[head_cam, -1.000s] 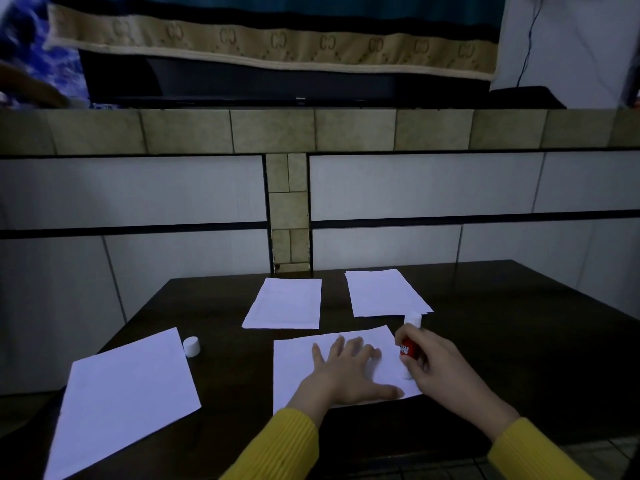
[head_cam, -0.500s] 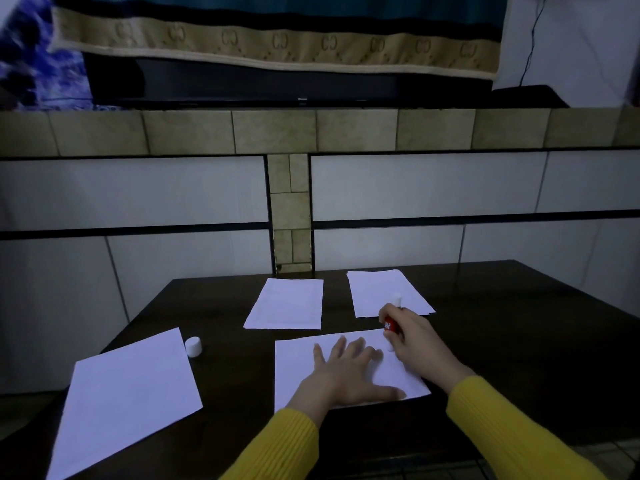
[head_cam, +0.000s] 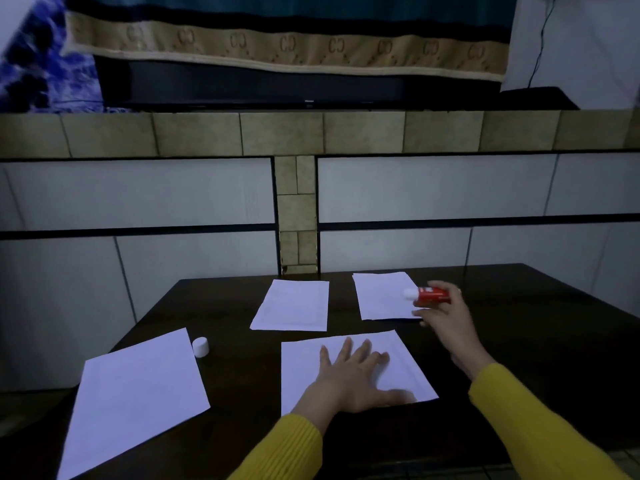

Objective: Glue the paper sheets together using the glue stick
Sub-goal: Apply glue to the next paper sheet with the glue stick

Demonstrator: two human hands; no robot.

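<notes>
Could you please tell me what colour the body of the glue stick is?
Red, with a white tip; the head view shows the glue stick in the right hand.

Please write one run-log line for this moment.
left hand: flat on near sheet | right hand: holds glue stick raised | cap: off

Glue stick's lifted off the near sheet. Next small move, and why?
Probably pick up the far right sheet and lay it on the near sheet. The right hand holds the uncapped glue stick beside that sheet, fingers reaching toward its edge, while the left hand pins the near sheet flat.
</notes>
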